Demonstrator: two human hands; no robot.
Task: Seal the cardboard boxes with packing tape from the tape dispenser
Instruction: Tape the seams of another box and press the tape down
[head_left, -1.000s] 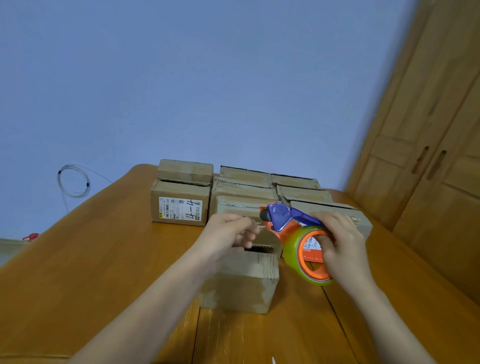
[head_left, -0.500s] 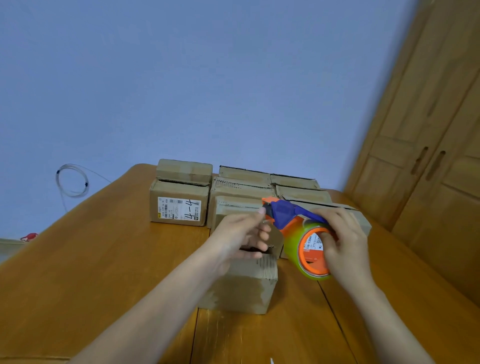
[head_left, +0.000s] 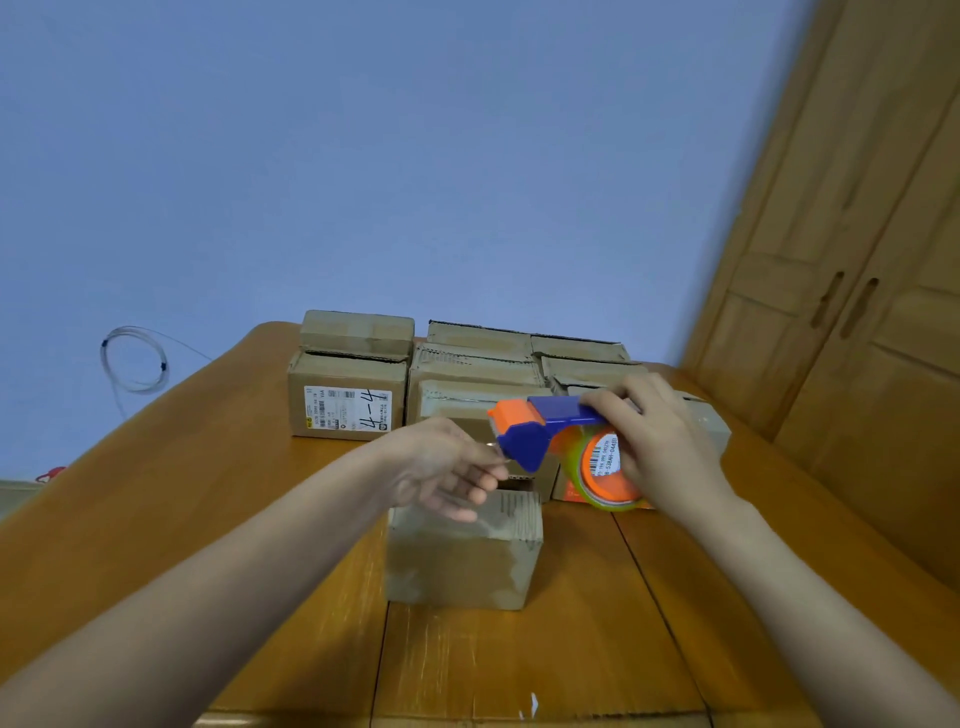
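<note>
A small cardboard box (head_left: 462, 558) stands on the wooden table (head_left: 156, 519) right in front of me. Its top shows a dark gap at the far side. My right hand (head_left: 660, 447) grips the orange and blue tape dispenser (head_left: 540, 431) with its clear tape roll (head_left: 602, 467), held in the air just above and behind the box. My left hand (head_left: 441, 467) hovers over the box top, its fingertips pinched at the dispenser's mouth, on what looks like the tape end.
Several more cardboard boxes (head_left: 348, 395) stand stacked in rows at the far end of the table. A coiled white cable (head_left: 135, 358) hangs on the blue wall at left. A wooden wardrobe (head_left: 857, 312) stands close to the table's right side.
The dispenser has turned, so its blue and orange head now points left at my left hand. My left hand has shifted from the box flap to the dispenser's mouth.
</note>
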